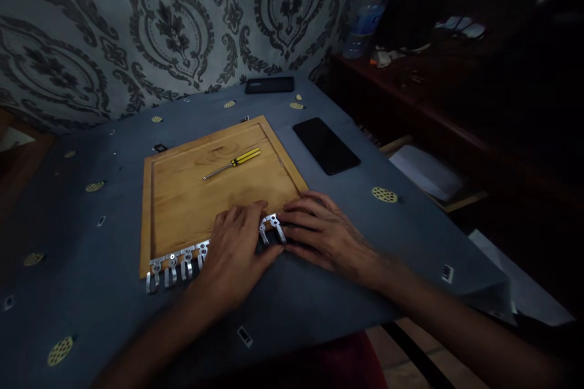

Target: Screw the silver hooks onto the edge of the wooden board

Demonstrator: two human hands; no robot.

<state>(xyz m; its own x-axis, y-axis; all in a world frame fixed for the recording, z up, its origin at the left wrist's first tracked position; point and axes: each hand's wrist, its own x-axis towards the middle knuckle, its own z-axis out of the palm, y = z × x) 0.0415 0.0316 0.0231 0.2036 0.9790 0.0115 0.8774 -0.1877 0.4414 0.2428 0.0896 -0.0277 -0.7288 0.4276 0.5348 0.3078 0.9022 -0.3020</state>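
The left hand [235,255], spread wide, and right hand [326,234], grip unclear, are best squaring the silver metal hook rail [172,257] beneath them.

No text can be read: the bottle label [366,23] at one o'clock is blurred, and the tablecloth mark [448,274] at four o'clock is rendered illegible.

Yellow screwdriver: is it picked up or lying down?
Lying down: the screwdriver rests on the wooden panel, clear of the left hand and right hand.
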